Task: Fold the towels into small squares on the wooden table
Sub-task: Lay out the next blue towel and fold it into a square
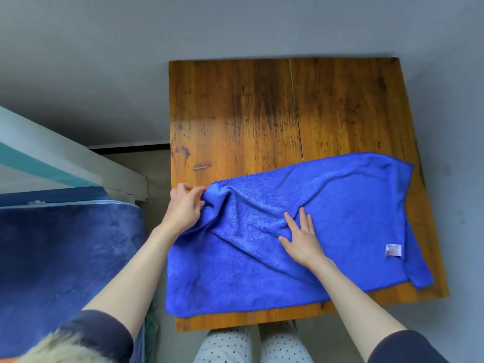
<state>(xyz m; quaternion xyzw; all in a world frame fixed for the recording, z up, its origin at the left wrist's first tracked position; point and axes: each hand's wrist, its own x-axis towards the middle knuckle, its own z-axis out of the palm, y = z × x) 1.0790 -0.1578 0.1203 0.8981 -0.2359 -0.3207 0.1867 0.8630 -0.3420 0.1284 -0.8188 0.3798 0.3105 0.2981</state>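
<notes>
A blue microfibre towel lies wrinkled across the near half of the wooden table, its near left edge hanging slightly past the table's left side. A small white label shows near its right edge. My left hand pinches the towel's far left corner, bunching the cloth there. My right hand lies flat on the middle of the towel with straight fingers, pressing it down.
A bed with a dark blue blanket and a white frame stands close on the left. Grey floor surrounds the table. My legs in dotted trousers are at the table's near edge.
</notes>
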